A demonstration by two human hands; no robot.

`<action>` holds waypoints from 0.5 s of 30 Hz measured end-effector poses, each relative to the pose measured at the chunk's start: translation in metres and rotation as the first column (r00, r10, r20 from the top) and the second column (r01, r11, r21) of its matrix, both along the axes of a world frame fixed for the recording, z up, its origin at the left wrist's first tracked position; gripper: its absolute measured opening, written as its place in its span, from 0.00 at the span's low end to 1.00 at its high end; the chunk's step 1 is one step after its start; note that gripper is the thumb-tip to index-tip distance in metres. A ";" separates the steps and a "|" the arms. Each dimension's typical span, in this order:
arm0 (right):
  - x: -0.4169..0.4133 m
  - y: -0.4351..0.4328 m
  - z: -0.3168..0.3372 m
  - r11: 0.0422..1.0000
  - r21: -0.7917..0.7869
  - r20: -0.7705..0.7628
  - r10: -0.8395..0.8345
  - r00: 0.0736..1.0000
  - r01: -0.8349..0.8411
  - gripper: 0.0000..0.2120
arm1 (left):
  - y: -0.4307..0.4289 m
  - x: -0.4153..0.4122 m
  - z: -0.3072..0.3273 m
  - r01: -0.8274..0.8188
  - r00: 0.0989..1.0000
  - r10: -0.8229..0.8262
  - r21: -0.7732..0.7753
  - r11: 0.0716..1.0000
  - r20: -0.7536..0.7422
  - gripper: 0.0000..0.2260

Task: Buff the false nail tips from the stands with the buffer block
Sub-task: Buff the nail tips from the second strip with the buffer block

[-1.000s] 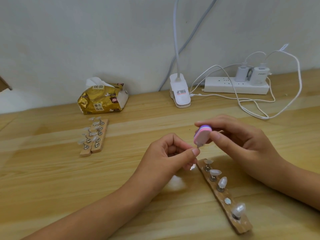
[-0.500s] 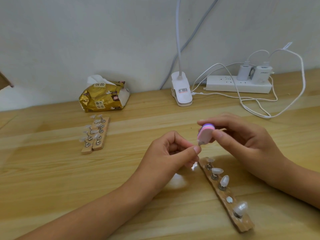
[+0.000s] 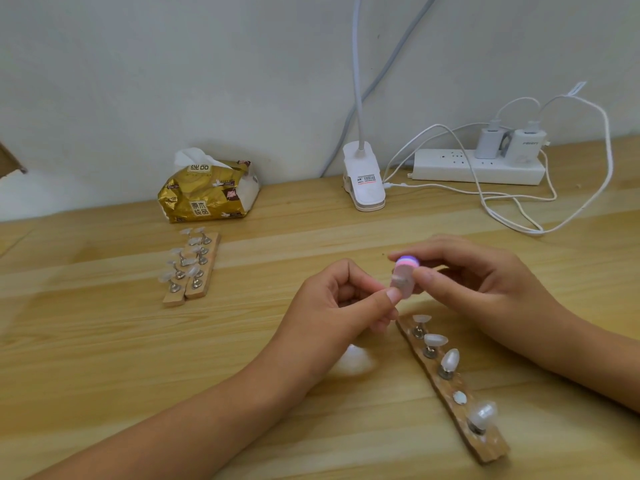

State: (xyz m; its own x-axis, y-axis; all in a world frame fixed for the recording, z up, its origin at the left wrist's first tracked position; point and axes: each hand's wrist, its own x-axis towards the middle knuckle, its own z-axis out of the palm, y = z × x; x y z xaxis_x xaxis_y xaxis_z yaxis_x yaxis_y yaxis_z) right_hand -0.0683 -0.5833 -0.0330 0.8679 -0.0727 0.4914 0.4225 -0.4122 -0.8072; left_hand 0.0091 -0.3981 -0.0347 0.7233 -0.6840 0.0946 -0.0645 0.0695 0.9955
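Pink buffer block [image 3: 406, 277] gripped by right hand [image 3: 485, 282]; left hand [image 3: 339, 306] pinches one nail tip [image 3: 398, 282]; three wooden stands [image 3: 490, 446].

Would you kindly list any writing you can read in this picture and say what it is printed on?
"原木纯品": on the tissue pack.
Grey mark on the right charger: too small to read.
Label on the lamp clip: too blurred to read.

The pink-and-purple buffer block [image 3: 406, 271], blurred, met one nail tip [image 3: 398, 283] mid-frame; translucent tips [image 3: 450, 360] stood on a wooden stand [image 3: 491, 445] lower right and paired stands [image 3: 196, 292] centre-left.
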 end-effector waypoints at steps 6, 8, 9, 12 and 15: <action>0.000 0.001 0.000 1.000 0.000 0.028 -0.007 1.000 0.007 0.11 | 0.000 0.000 -0.001 0.000 1.000 0.000 0.006 1.000 0.004 0.06; 0.000 0.000 0.000 1.000 -0.010 0.061 -0.010 0.998 0.011 0.11 | 0.000 0.000 0.000 0.002 1.000 -0.002 0.010 1.000 0.006 0.06; -0.001 0.000 0.000 1.000 -0.015 0.057 -0.006 0.998 0.007 0.11 | 0.000 0.000 0.000 0.000 1.000 0.000 0.011 1.000 0.005 0.06; 0.000 0.001 0.001 1.000 -0.002 0.029 -0.013 1.000 0.013 0.11 | -0.001 -0.001 0.000 -0.008 1.000 0.008 0.000 1.000 -0.003 0.07; 0.000 0.001 0.000 1.000 -0.004 -0.006 -0.005 1.000 0.005 0.09 | -0.001 -0.001 0.001 -0.007 1.000 0.007 -0.005 1.000 0.002 0.06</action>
State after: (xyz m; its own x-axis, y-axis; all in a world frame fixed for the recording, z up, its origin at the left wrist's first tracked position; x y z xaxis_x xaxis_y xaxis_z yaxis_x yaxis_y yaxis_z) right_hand -0.0683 -0.5825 -0.0329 0.8704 -0.0754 0.4866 0.4155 -0.4178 -0.8080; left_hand 0.0079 -0.3994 -0.0337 0.7280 -0.6782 0.0998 -0.0672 0.0743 0.9950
